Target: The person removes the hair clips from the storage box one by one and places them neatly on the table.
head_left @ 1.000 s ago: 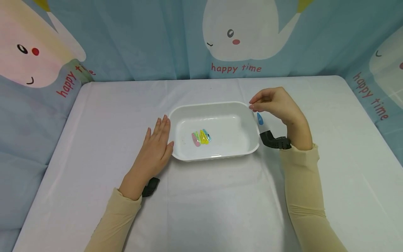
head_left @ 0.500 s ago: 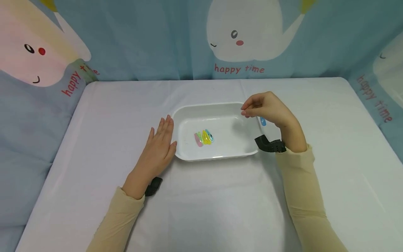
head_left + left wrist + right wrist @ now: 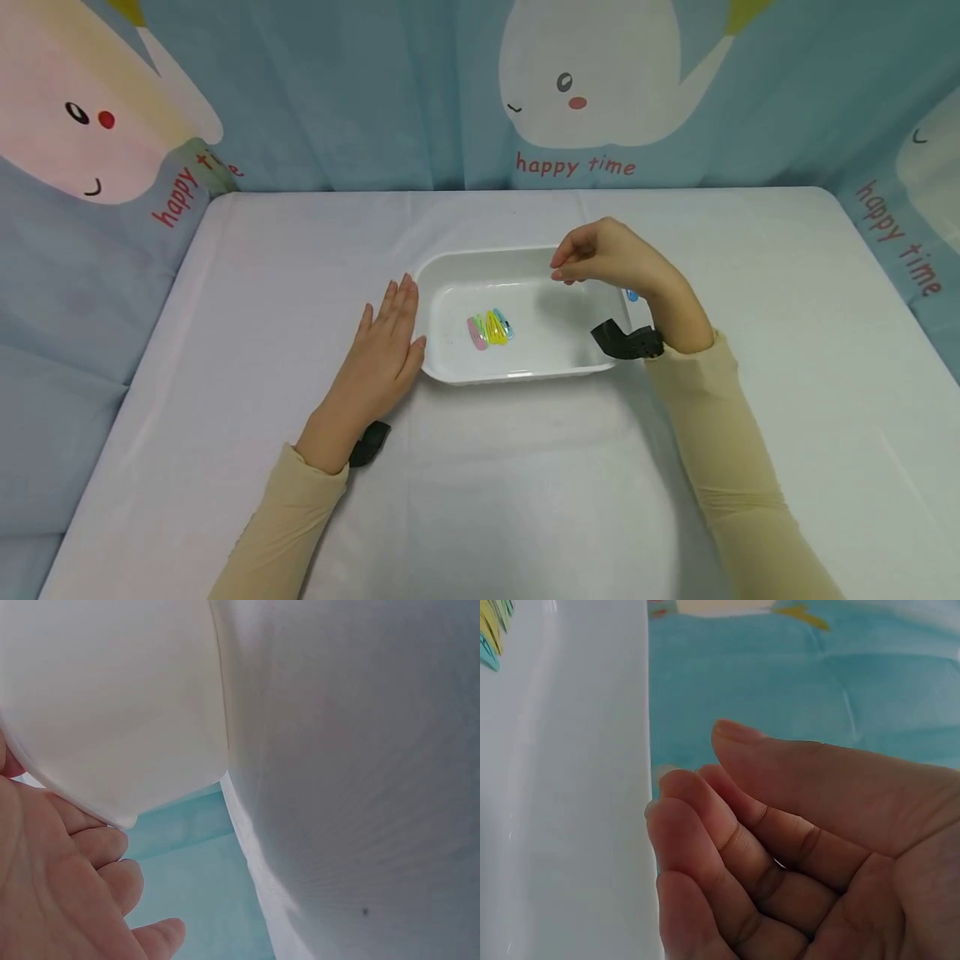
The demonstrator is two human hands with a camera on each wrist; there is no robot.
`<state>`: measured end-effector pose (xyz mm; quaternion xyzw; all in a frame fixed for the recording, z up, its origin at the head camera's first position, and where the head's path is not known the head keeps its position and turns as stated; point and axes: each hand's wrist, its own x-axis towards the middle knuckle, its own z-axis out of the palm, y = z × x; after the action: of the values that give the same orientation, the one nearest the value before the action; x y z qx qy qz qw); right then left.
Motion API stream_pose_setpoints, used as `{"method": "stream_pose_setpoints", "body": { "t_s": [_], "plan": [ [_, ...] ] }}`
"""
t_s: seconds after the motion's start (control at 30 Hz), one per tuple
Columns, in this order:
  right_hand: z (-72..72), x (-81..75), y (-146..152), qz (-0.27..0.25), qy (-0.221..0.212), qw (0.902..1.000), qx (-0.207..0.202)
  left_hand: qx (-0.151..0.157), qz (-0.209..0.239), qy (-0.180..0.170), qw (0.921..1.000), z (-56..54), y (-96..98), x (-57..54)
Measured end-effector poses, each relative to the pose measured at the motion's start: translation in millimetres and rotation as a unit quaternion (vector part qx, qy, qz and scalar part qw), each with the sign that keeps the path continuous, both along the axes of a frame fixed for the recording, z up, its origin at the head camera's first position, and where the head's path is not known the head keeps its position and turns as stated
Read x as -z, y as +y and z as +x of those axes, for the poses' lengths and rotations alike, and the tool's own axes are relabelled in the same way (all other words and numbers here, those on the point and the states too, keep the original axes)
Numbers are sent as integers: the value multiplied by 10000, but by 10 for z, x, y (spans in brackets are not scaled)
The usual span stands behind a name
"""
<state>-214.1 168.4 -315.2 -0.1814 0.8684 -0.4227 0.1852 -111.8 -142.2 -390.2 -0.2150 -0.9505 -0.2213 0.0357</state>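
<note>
Head view, right hand (image 3: pixel 617 257) now farther left over white tray (image 3: pixel 543 346), grip relaxed, left hand (image 3: pixel 377 358) straight-fingered beside it.

The counter (image 3: pixel 480 483) is covered in white, faintly creased, its far corners rounded. A white tray (image 3: pixel 555 343) sits on it, long sides running left to right. Just beside the tray's right end lies a blue clip (image 3: pixel 632 295), mostly hidden.
</note>
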Motion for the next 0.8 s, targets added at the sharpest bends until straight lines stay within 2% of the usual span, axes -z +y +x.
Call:
{"method": "stream_pose_setpoints", "body": {
  "t_s": [0.27,0.8],
  "plan": [
    [-66,-33,-256,498,-79,9979,-403,-15,19,-13,10000,10,-4,-18],
    [-155,150,-557,958,-542,9903,-850,9,16,4,10000,12,1,-12]
  ]
}}
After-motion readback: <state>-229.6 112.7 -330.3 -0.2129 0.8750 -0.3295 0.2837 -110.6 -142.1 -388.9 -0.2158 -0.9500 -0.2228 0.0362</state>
